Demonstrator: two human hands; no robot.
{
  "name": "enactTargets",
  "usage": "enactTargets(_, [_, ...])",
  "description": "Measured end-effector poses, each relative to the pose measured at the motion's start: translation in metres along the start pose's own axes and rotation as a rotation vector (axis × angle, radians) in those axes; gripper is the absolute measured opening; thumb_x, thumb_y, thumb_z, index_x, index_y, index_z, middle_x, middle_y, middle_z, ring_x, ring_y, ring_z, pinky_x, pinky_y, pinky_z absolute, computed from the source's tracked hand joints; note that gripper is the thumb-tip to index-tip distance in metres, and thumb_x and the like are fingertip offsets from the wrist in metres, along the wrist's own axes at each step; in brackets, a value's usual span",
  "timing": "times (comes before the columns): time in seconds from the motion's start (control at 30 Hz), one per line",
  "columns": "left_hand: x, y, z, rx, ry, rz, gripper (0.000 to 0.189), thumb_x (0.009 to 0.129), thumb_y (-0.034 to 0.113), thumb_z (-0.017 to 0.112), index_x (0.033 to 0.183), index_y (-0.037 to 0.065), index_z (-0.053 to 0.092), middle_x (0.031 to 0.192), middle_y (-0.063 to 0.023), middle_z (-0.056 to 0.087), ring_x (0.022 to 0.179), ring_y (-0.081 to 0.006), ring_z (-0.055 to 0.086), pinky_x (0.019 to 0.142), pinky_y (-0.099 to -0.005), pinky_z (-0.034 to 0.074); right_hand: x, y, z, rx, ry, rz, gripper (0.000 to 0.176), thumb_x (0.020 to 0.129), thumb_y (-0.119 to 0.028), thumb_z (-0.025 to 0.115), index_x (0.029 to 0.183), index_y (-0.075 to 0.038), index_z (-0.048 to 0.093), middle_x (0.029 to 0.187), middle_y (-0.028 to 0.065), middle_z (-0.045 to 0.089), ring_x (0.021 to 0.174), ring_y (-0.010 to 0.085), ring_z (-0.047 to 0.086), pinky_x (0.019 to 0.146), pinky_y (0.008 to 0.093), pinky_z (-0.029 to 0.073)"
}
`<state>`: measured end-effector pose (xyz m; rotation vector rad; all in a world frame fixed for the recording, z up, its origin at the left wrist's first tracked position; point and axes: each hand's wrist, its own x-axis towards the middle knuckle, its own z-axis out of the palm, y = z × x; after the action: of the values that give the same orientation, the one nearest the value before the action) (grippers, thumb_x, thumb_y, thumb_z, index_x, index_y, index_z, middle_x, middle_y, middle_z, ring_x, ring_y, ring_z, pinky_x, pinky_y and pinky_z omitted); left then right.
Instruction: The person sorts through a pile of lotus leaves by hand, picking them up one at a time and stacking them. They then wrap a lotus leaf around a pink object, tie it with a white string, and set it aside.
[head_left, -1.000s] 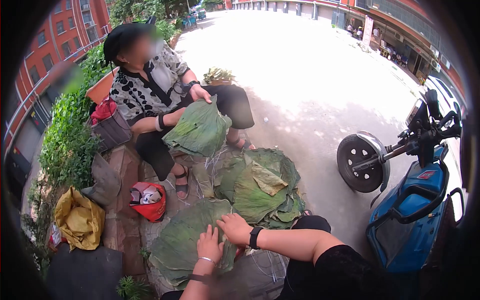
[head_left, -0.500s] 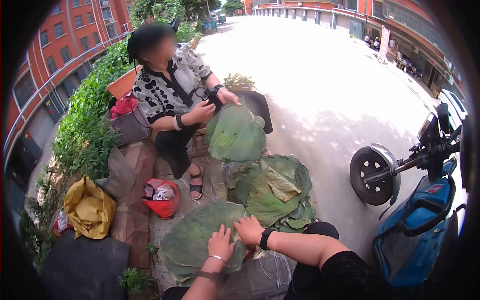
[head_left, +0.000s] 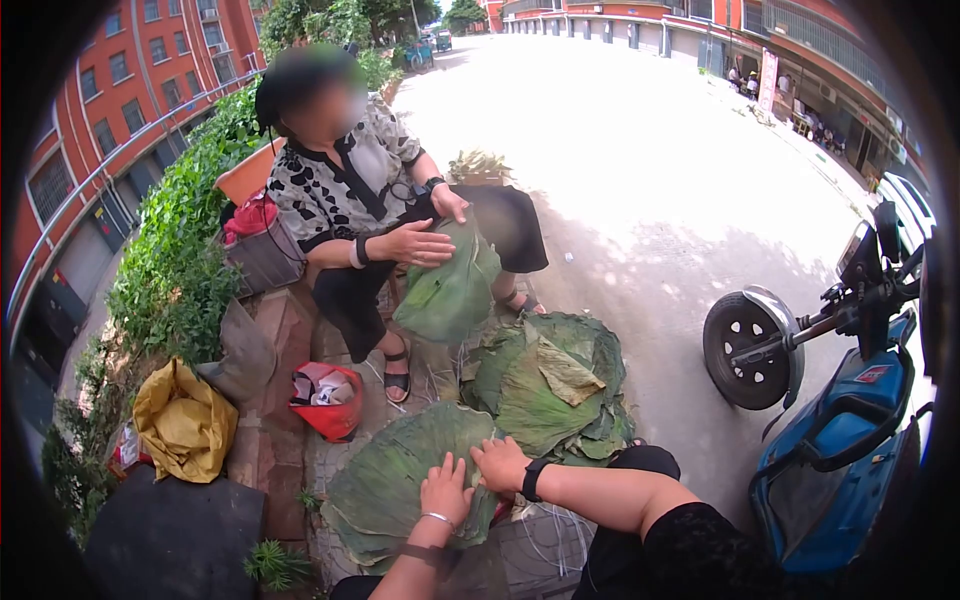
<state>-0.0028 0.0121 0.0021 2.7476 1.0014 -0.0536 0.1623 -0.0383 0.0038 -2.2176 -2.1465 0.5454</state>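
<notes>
My left hand (head_left: 446, 492) lies with fingers spread on a stack of large green lotus leaves (head_left: 385, 480) by my knees. My right hand (head_left: 500, 464) rests on the right edge of the same stack, fingers apart and touching the top leaf; the underside of this hand is hidden. Just beyond it is a second pile of lotus leaves (head_left: 520, 390), with a folded, yellowish leaf (head_left: 568, 370) on top. Across from me sits a person (head_left: 340, 190) in a patterned shirt, who holds a folded lotus leaf (head_left: 450, 285) in both hands.
A red bag (head_left: 327, 400) stands on the paving, left of the leaves. Farther left are a yellow sack (head_left: 185, 420) and a dark flat board (head_left: 175, 535). A blue scooter (head_left: 835, 450) is parked at right. Green bushes (head_left: 185, 230) line the left side.
The other person has lowered their leaf and folded it narrower, one hand now flat against its side. My hands stay in nearly the same place on the stack.
</notes>
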Motion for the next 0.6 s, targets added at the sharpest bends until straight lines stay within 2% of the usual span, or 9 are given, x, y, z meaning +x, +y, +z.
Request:
enactTargets(0.17, [0.0005,-0.0012,0.0002,0.005,-0.015,-0.002,0.067,0.077,0.032,0.072,0.137,0.012,0.049,0.146,-0.0113,0.039,0.116,-0.0291,0.048,0.093,-0.0433,0.043,0.0003,-0.0014,0.0021,-0.025,0.016,-0.005,0.063,0.077,-0.034,0.071,0.129,-0.004,0.051,0.114,0.0182,0.059,0.107,0.0337,0.058,0.086,0.0445,0.043])
enactTargets(0.27, [-0.0009,0.0016,-0.0059,-0.011,0.009,0.011,0.064,0.077,0.028,0.071,0.134,0.01,0.051,0.144,-0.0152,0.043,0.114,-0.033,0.05,0.093,-0.0432,0.045,0.0002,-0.0016,0.0042,-0.033,0.029,-0.007,0.064,0.077,-0.034,0.071,0.129,-0.004,0.051,0.114,0.0182,0.059,0.107,0.0335,0.058,0.086,0.0443,0.043])
enactTargets(0.37, [-0.0001,-0.001,-0.0006,0.0,-0.018,-0.003,0.067,0.077,0.032,0.071,0.137,0.012,0.049,0.147,-0.0115,0.039,0.116,-0.0291,0.047,0.093,-0.0433,0.043,-0.0007,-0.0025,0.0039,-0.034,0.028,-0.005,0.064,0.077,-0.034,0.071,0.13,-0.003,0.05,0.115,0.0183,0.059,0.108,0.0334,0.057,0.086,0.0442,0.043])
enactTargets(0.6, [0.0003,-0.0003,-0.0003,0.002,-0.004,0.006,0.065,0.077,0.031,0.071,0.136,0.011,0.05,0.146,-0.0128,0.04,0.115,-0.0303,0.048,0.093,-0.0431,0.044,-0.0034,-0.0027,0.0029,-0.027,0.03,-0.002,0.066,0.076,-0.033,0.071,0.131,-0.003,0.049,0.116,0.0187,0.058,0.11,0.0335,0.056,0.087,0.0447,0.043])
